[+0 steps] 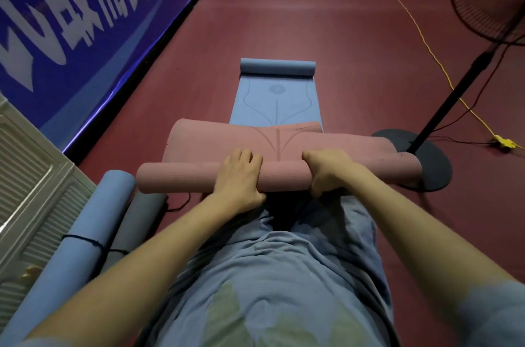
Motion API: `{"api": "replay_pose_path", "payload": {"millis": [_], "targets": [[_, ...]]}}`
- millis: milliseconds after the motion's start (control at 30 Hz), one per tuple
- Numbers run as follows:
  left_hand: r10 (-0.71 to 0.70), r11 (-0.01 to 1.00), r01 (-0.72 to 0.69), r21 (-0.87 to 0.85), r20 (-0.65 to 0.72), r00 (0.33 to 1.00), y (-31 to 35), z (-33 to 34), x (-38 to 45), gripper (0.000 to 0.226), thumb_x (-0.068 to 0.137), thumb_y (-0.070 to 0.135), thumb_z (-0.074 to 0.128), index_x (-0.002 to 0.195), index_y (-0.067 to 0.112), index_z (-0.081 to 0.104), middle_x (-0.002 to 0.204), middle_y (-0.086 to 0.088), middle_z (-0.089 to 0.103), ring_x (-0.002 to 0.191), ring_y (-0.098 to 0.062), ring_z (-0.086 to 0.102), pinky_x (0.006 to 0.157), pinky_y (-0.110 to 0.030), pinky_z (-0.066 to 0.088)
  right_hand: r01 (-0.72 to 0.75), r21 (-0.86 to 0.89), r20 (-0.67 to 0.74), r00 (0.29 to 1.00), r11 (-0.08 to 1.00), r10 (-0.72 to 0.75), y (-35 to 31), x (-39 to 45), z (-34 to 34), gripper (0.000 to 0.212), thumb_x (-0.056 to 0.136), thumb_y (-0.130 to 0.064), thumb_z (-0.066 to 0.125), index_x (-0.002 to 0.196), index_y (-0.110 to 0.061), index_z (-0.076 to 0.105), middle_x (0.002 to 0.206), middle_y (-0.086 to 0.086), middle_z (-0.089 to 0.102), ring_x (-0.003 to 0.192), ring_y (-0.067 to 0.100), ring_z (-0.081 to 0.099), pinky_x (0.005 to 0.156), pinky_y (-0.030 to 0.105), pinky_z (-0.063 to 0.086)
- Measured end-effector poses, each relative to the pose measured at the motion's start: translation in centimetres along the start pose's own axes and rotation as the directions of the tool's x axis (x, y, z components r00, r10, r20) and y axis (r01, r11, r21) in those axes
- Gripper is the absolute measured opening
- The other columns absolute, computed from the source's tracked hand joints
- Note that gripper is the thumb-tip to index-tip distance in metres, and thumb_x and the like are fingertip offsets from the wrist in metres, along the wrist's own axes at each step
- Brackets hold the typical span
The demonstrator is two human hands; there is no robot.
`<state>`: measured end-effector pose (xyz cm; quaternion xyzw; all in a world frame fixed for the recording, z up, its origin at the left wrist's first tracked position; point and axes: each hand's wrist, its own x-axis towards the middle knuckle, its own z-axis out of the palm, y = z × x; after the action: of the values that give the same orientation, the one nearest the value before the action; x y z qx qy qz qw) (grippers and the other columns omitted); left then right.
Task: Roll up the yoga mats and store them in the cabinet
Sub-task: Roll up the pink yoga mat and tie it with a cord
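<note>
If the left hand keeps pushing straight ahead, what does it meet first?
Probably the unrolled part of the pink yoga mat just beyond the left hand; farther on lies the blue yoga mat. Depth is uncertain.

The partly rolled pink foam yoga mat (199, 180) looks matt, with a fine ribbed grain along the roll. The blue foam mat (277, 102) beyond it is matt and smooth, printed with thin lines. The dark red floor (326, 34) has a dull, faintly grained finish. The blue wall banner (85, 34) shines glossily along its lower edge. The round black fan base (434, 159) appears matt. The person's blue-grey shirt (270, 275) is soft, creased cloth.
</note>
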<state>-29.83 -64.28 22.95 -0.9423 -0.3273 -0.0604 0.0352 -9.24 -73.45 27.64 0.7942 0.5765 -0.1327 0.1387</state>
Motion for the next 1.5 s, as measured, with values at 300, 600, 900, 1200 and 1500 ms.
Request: {"api": "replay_pose_path", "payload": {"millis": [300,600,900,1200,1500], "targets": [[0.054,0.998,-0.054,0.008,-0.31,0.949,0.6,2.7,-1.3,0.087,0.057,0.028,0.076,0.138,0.004,0.054,0.125,-0.014,0.061,0.11,-0.036,0.055,0.11,-0.048,0.041,0.051,0.135,0.276,0.957,0.99,-0.086,0.4,2.2,-3.2,0.071,0.059,-0.02,0.09,0.122,-0.02,0.057,0.112,0.002,0.063,0.094,0.025,0.063,0.054,0.028,0.047],[0.149,0.987,-0.133,0.088,-0.211,0.966,-0.8,2.4,1.9,0.065,0.046,0.04,0.082,0.103,0.018,0.062,0.089,0.0,0.069,0.079,-0.027,0.066,0.075,-0.038,0.036,0.217,0.103,-0.219,0.957,0.971,-0.191,3.8,0.5,1.5,0.084,0.055,-0.054,0.086,0.124,-0.024,0.048,0.122,0.0,0.053,0.115,0.022,0.046,0.093,0.042,0.046],[0.085,0.992,-0.066,-0.109,0.177,0.981,-1.6,-2.0,6.0,0.069,0.056,0.054,0.083,0.115,0.027,0.061,0.103,-0.005,0.074,0.093,-0.032,0.069,0.07,-0.034,0.045,-0.002,0.087,-0.287,0.957,0.996,0.027,10.7,-2.1,1.3,0.092,0.057,-0.059,0.086,0.136,-0.028,0.05,0.135,0.0,0.061,0.124,0.028,0.052,0.099,0.042,0.043],[0.084,0.987,-0.045,-0.154,0.254,0.964,-2.9,-3.2,1.7,0.071,0.046,0.057,0.076,0.11,0.03,0.063,0.094,0.0,0.074,0.083,-0.028,0.067,0.073,-0.039,0.057,-0.05,0.047,-0.261,0.963,0.998,0.061,8.0,-5.5,2.7,0.092,0.051,-0.048,0.076,0.137,-0.03,0.051,0.131,-0.002,0.063,0.118,0.028,0.057,0.096,0.038,0.041],[0.157,0.986,-0.13,-0.102,0.335,0.929,-2.6,-5.0,-3.7,0.061,0.052,0.052,0.079,0.107,0.029,0.061,0.099,0.001,0.073,0.093,-0.029,0.067,0.075,-0.035,0.049,-0.065,0.065,-0.259,0.963,0.996,0.08,4.1,-13.1,5.5,0.07,0.054,-0.043,0.078,0.12,-0.026,0.059,0.104,-0.001,0.07,0.096,0.03,0.064,0.079,0.039,0.046]]}}
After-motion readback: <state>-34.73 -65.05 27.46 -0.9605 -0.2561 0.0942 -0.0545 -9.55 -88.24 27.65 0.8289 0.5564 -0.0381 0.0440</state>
